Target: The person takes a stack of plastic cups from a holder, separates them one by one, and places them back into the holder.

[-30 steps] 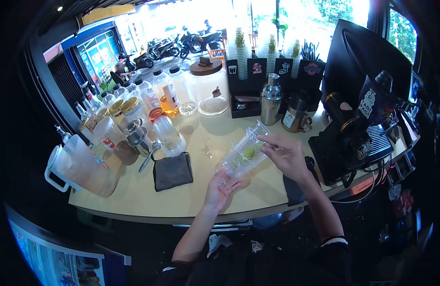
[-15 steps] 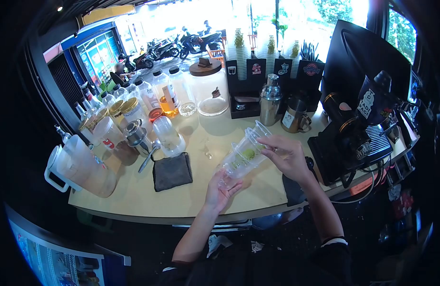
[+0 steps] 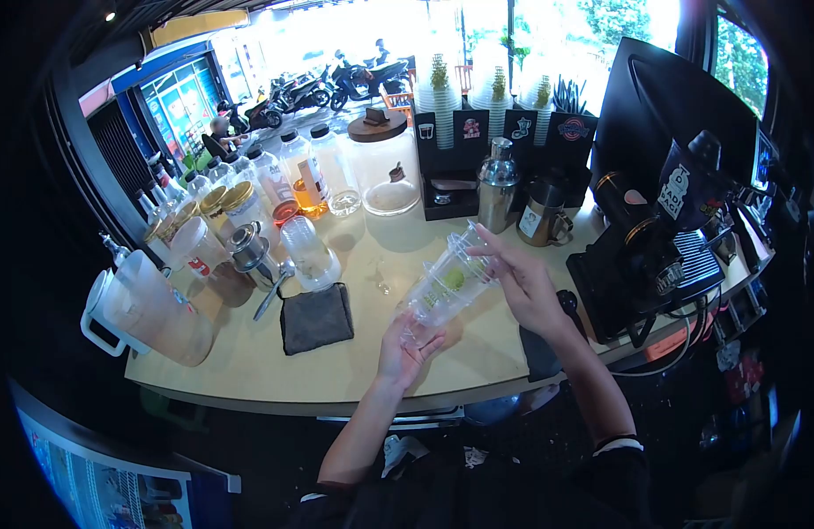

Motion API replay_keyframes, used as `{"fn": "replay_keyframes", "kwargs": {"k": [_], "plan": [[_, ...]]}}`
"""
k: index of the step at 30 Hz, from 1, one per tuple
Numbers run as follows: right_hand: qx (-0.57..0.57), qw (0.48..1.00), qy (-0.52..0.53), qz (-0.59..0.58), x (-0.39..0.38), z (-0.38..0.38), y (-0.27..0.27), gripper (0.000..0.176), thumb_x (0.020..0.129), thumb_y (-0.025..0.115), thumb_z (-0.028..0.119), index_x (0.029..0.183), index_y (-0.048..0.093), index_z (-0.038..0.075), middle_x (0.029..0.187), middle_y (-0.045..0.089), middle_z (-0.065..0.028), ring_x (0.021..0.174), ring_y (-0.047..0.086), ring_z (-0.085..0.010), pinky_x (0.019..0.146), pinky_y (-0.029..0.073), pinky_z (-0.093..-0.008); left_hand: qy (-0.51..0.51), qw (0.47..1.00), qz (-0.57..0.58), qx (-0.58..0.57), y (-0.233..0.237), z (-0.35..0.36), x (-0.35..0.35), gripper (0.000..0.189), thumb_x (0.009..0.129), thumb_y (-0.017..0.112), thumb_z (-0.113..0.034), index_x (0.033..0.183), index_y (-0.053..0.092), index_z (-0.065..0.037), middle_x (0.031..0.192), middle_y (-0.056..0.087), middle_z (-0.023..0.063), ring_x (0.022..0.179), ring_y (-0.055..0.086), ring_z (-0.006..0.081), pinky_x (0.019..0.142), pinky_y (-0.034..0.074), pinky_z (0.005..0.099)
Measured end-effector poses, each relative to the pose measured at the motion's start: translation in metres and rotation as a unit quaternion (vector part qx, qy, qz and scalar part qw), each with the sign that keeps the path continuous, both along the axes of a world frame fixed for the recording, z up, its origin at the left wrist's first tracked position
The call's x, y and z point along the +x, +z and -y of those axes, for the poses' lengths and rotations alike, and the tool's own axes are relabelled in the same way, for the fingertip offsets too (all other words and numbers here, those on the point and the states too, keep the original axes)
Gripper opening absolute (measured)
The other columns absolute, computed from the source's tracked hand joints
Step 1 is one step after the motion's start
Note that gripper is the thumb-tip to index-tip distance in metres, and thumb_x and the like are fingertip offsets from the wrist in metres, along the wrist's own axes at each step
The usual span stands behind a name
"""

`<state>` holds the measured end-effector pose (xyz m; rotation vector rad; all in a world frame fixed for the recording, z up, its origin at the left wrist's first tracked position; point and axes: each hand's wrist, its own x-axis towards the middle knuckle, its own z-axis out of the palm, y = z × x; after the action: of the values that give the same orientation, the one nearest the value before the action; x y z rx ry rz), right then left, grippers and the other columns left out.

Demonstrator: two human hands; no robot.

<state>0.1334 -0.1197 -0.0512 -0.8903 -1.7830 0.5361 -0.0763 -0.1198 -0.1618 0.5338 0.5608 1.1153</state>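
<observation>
Clear plastic cup (image 3: 444,286), possibly several nested together, is held tilted in the air just above the pale desk (image 3: 354,366), base toward the person and mouth pointing away. The base is cupped from below by the left hand (image 3: 405,348), whose grip is closed around it. The right hand (image 3: 523,284) is laid along the upper wall with fingers stretched to the rim; whether that grip is pinched or merely resting cannot be told. The cup is judged to be very light, thin-walled and easily dented, with a smooth surface that may slip, so it is best taken at the stiffer base and rolled rim rather than squeezed mid-wall. Nothing is seen inside it; a green mark shows on its wall, probably printed. To the left, a dark folded cloth (image 3: 316,317) lies flat on the desk. At the far left edge a large frosted pitcher (image 3: 151,309) is seen, filled with a pale cloudy liquid. A clear bottle (image 3: 310,251) stands beyond the cloth, its contents unclear. Farther back, a bottle (image 3: 303,176) holds orange liquid low down, and a round glass jar (image 3: 388,172) with a wooden lid holds something pale at the bottom. A steel shaker (image 3: 498,185) and a metal jug (image 3: 541,220) stand behind the cup, contents hidden.
</observation>
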Motion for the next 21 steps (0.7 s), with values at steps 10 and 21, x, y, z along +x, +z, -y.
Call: {"fn": "replay_keyframes", "kwargs": {"k": [10, 21], "plan": [[-0.033, 0.999, -0.010, -0.006, -0.013, 0.003, -0.003, 0.044, 0.093, 0.044, 0.002, 0.136, 0.042, 0.007, 0.103, 0.065, -0.0160, 0.071, 0.058, -0.0168, 0.072, 0.049, -0.0297, 0.032, 0.999, -0.016, 0.006, 0.003, 0.005, 0.004, 0.047, 0.089, 0.053, -0.035, 0.121, 0.047, -0.002, 0.112, 0.059, 0.0158, 0.090, 0.064, 0.0272, 0.078, 0.056, 0.0352], [-0.010, 0.999, -0.035, -0.013, -0.022, 0.006, -0.015, 0.041, 0.091, 0.050, 0.003, 0.132, 0.045, 0.002, 0.092, 0.063, -0.0150, 0.091, 0.064, -0.0192, 0.080, 0.049, -0.0314, 0.042, 0.995, -0.073, 0.049, 0.004, 0.005, -0.001, 0.047, 0.090, 0.053, -0.034, 0.125, 0.043, -0.003, 0.114, 0.056, 0.0159, 0.095, 0.063, 0.0279, 0.081, 0.055, 0.0355]]}}
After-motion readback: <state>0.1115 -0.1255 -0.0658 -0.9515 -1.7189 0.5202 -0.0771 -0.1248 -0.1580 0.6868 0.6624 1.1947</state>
